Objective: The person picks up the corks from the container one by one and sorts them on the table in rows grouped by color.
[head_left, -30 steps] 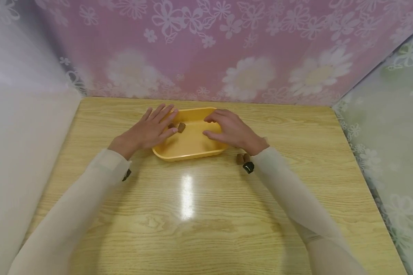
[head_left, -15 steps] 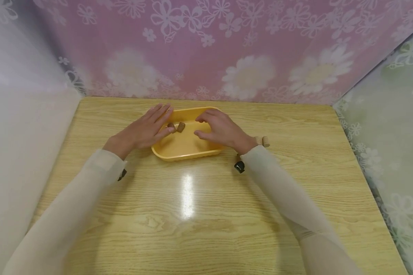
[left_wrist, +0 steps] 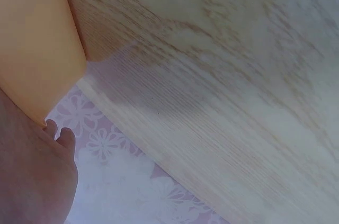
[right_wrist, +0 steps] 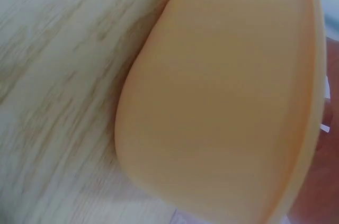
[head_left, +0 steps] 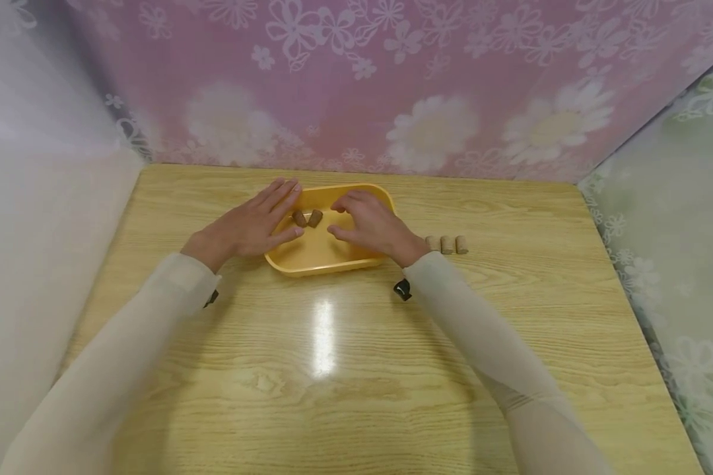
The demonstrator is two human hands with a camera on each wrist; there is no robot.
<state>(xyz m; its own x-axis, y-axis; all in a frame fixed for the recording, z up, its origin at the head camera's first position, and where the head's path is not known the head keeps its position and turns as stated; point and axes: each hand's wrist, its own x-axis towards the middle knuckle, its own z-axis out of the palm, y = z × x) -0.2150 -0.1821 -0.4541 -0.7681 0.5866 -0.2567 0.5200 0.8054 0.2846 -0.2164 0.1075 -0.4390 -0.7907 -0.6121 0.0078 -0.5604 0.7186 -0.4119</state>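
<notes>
A yellow plastic tray (head_left: 327, 268) with rounded corners stands on the table. Two dark brown cork-like cylinders (head_left: 315, 218) lie in its left part. My left hand (head_left: 246, 227) lies over the left rim, fingers straight and thumb reaching inside towards the cylinders. Over the right part of the tray is my right hand (head_left: 371, 227), its thumb and fingers bent but apart with nothing visible between them. The right wrist view is filled mostly by the tray's outer wall (right_wrist: 212, 97), with part of my right hand (right_wrist: 318, 181) beyond the rim.
Three light tan cork-like cylinders (head_left: 447, 245) stand in a row on the wooden table (head_left: 362, 396), right of the tray beside my right wrist. Dark wrist camera parts (head_left: 402, 289) show under the sleeves. A pink floral curtain (head_left: 344, 86) hangs behind the table's far edge.
My right hand has moved left, further over the tray, uncovering the tan cylinders. Two brown cylinders seen earlier on the table by my right wrist are now hidden. The left hand has barely shifted.
</notes>
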